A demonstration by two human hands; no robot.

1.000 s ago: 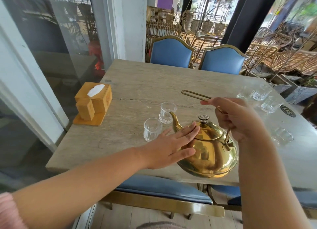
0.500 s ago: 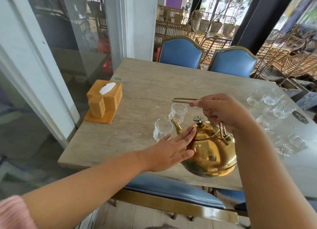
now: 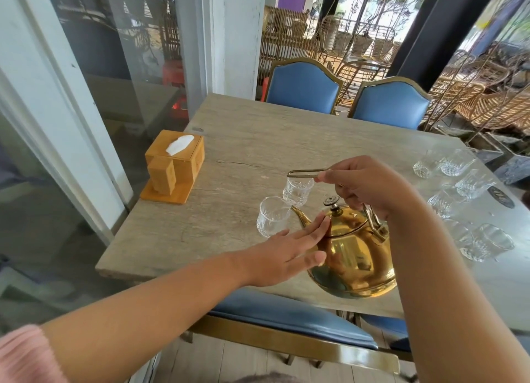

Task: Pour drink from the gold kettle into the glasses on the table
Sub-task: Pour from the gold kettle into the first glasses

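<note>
The gold kettle hangs just above the near edge of the stone table, its spout pointing left toward two clear glasses. My right hand grips the kettle's thin handle from above. My left hand lies flat with straight fingers against the kettle's left side and lid. The nearer glass stands right by the spout tip; the farther glass is just behind it. Both look empty.
Several more clear glasses stand at the table's right side. A wooden tissue box sits at the left edge. Two blue chairs face me across the table, and a blue seat is below the near edge.
The kettle has tipped a little and its spout has come closer to the nearer glass. My left hand stays flat on the lid. The view has shifted left.
</note>
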